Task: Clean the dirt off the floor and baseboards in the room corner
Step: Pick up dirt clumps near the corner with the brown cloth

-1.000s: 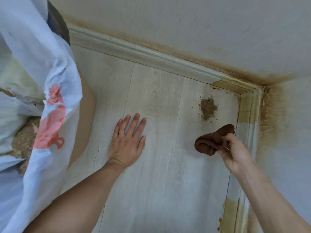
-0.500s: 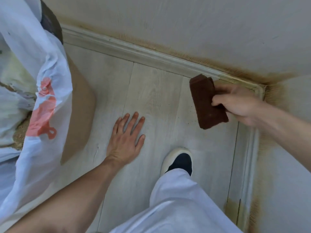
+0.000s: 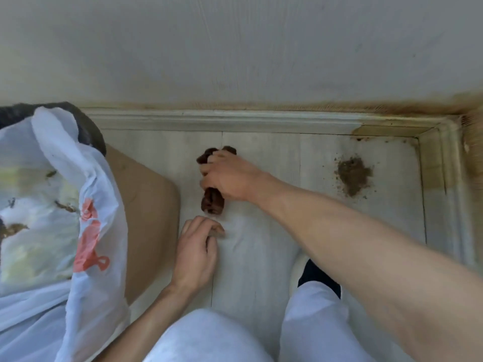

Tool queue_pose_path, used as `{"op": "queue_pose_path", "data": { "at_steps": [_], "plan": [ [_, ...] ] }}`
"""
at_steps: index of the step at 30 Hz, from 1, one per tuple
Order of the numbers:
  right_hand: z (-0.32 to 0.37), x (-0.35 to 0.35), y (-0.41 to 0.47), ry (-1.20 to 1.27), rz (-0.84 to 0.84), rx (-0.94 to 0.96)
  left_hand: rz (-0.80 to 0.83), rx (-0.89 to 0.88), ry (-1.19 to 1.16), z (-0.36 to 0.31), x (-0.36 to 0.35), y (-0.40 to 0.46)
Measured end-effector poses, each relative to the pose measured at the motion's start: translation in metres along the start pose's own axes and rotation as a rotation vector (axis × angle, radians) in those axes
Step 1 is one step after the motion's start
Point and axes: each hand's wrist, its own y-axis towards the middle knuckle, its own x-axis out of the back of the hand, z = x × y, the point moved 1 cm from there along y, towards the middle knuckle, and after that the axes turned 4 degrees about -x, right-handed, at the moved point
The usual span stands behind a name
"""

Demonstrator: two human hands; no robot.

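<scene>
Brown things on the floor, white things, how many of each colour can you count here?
Brown: 2, the brown sponge gripped by the right hand and the dirt pile.
White: 1, the plastic bag with red print.
Tan: 1, the cardboard sheet under the bag.
Total: 4 things.

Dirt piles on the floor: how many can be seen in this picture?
1. The dirt pile lies on the floor near the right corner, beside the stained baseboard. Small crumbs lie scattered around it. More dirt may be hidden under the arms or legs.
</scene>
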Motion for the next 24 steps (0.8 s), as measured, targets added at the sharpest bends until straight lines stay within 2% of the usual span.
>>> {"op": "queue_pose_path", "data": {
  "at_steps": [2, 10, 17, 24],
  "plan": [
    [-0.006, -0.022, -0.028, 0.021, -0.006, -0.004, 0.017, 0.033, -0.018, -0.001, 0.001, 0.003],
    [-0.061, -0.039, -0.181, 0.058, -0.124, -0.370, 0.024, 0.076, -0.108, -0.017, -0.017, 0.034],
    [-0.058, -0.012, -0.171, 0.145, -0.276, -0.554, -0.036, 0.216, -0.335, -0.055, -0.030, 0.067],
    [-0.049, -0.033, -0.177, 0.144, -0.213, -0.536, -0.040, 0.469, -0.508, -0.080, -0.042, 0.113]
  ]
}}
